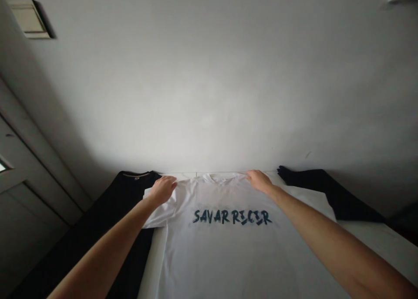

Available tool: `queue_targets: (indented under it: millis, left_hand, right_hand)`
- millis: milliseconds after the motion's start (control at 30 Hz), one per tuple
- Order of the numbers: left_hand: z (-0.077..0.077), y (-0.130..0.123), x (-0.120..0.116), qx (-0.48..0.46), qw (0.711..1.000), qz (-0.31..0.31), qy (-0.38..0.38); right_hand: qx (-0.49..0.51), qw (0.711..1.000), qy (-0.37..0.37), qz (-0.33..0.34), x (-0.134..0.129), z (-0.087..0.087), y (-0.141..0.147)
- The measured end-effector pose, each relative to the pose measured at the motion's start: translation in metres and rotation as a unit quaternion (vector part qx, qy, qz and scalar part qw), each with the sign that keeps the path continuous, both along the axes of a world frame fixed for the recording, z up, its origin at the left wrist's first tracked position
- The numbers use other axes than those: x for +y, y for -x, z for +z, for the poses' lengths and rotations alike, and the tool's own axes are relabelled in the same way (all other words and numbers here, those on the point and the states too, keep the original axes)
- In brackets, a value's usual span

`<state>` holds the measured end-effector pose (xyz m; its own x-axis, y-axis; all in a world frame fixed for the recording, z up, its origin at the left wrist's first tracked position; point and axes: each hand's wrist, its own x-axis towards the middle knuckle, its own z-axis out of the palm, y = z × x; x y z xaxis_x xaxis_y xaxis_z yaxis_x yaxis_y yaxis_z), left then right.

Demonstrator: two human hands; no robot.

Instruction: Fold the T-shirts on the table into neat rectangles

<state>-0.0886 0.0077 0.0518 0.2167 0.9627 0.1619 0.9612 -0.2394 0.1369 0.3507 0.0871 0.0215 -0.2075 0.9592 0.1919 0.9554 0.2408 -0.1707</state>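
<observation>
Head view, looking forward and down:
- A pale wall (209,72) rises beyond the white T-shirt.
- A white tabletop or mattress (369,242) lies under the white T-shirt (225,246), which is spread flat with its collar away from the person.
- A black garment (98,233) lies left of the shirt, partly beneath it; a black cloth (329,190) lies right of it.
- The left hand (162,191) is curled, fingers closed on the shirt's folded-over shoulder.
- The right hand (259,181) rests nearly flat on the opposite shoulder, beside the collar (220,177); any grip cannot be told.
- Dark "SAVAR RICER"-like lettering (231,217) crosses the chest.
</observation>
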Motion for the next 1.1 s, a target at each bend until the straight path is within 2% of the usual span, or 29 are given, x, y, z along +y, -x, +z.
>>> queue_targets:
  millis: [100,200,267,367,533,767,1000,1100]
  left_hand:
    - [-0.006,-0.015,0.053,-0.003,1.0,0.007,0.024]
    - [-0.018,-0.027,0.096,0.0,0.997,0.012,0.075]
    - [-0.026,-0.034,0.115,0.001,0.994,0.007,0.11]
    - [-0.032,-0.04,0.131,-0.003,0.989,-0.013,0.147]
    - [-0.035,-0.045,0.142,-0.01,0.984,-0.039,0.173]
    - [-0.037,-0.051,0.147,-0.016,0.991,-0.016,0.13]
    - [-0.036,-0.06,0.137,0.001,0.996,0.01,0.085]
    - [-0.034,-0.064,0.122,0.007,0.999,0.03,0.035]
  right_hand:
    - [-0.034,0.998,0.022,-0.047,0.014,-0.005,-0.039]
    - [-0.029,0.998,0.044,-0.035,0.024,-0.01,-0.06]
    - [0.001,0.999,0.052,-0.012,0.031,-0.015,-0.063]
    - [0.05,0.997,0.062,0.014,0.042,-0.023,-0.061]
    - [0.101,0.992,0.071,0.037,0.053,-0.036,-0.059]
    - [0.095,0.995,0.039,0.003,0.057,-0.042,-0.06]
    - [0.072,0.997,0.008,-0.023,0.058,-0.041,-0.056]
    - [0.053,0.998,-0.025,-0.014,0.049,-0.035,-0.048]
